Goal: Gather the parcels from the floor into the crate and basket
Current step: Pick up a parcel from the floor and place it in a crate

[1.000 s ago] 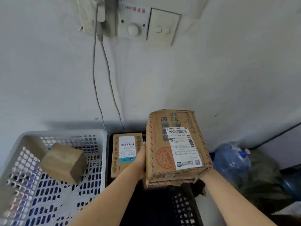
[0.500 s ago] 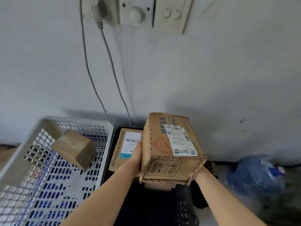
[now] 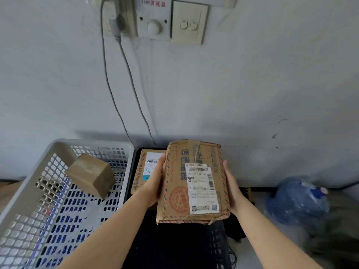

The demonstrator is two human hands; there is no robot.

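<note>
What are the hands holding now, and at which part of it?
They hold the parcel by its two long sides: the left hand grips the left side, the right hand the right side.

On floor (image 3: 259, 216): basket (image 3: 29, 183), crate (image 3: 218, 241), water bottle (image 3: 297, 200)

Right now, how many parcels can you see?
3: the large parcel between the left hand and right hand over the black crate; a labelled parcel in that crate; a small parcel in the white basket. Others may be hidden.
</note>
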